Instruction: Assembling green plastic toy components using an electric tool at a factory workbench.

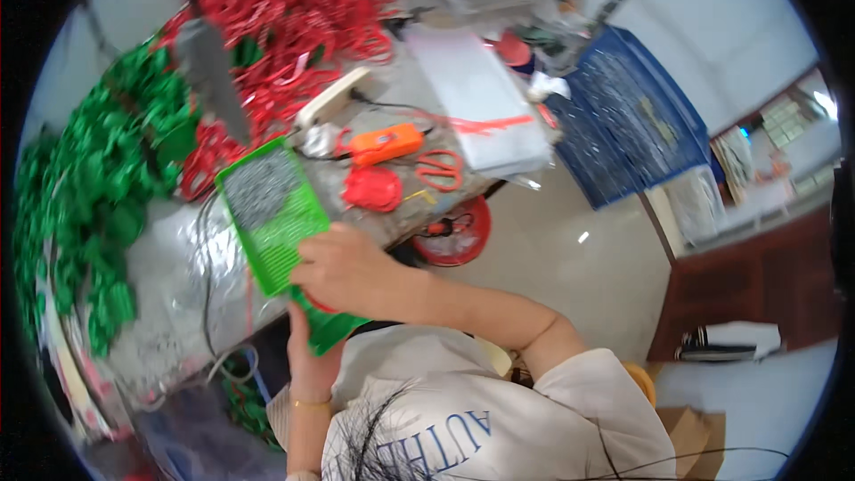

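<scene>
A shallow green tray (313, 205) lies tilted along the table edge, with a heap of small grey metal-looking pieces (260, 185) at its far end. Over the tray's near end is my right hand (352, 274), its fingers bent inward and pressed together; their tips are hidden. A bit of red shows under that hand. Below it my left hand (312, 363) is raised, gripping a green flexible-looking piece (334, 328) whose exact kind I cannot make out. Both hands are close together at the table's edge, just in front of my body.
Green items (98, 187) pile up on the left, red straps (285, 9) at the back. Beyond the tray are an orange tool (386, 144), scissors (439, 170), a red object (372, 189) and clear plastic bags (481, 98). A blue crate (623, 116) stands right; a red basin (456, 245) sits below.
</scene>
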Action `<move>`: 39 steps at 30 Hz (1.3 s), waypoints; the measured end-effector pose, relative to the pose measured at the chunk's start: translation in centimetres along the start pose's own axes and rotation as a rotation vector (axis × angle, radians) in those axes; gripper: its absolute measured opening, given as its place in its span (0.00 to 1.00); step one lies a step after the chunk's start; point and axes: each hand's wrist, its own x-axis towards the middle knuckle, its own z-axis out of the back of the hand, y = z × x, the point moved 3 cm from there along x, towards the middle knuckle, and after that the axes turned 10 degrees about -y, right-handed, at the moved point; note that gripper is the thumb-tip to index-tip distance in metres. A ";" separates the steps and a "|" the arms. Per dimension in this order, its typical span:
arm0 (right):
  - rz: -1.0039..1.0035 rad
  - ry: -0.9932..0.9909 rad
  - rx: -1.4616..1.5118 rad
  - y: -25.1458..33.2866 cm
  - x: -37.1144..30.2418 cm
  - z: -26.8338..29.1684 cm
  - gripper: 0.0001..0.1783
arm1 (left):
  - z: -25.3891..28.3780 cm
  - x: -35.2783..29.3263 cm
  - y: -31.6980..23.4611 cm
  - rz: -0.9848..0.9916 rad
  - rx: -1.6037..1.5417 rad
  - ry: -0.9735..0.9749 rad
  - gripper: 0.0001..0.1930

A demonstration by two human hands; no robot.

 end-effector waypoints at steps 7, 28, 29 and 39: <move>-0.073 0.234 0.088 -0.4 -0.5 -0.9 0.06 | 0.1 1.1 0.6 -0.054 0.087 0.053 0.18; 0.149 0.235 -0.141 -1.2 0.9 0.6 0.08 | 0.5 1.2 0.0 -0.045 0.292 0.017 0.18; 0.199 0.323 -0.137 -1.3 0.6 0.1 0.08 | 0.5 1.3 -0.1 -0.033 0.293 0.038 0.19; -0.370 0.213 0.191 -4.4 0.1 1.1 0.07 | 2.1 1.0 0.5 0.156 -0.356 0.252 0.31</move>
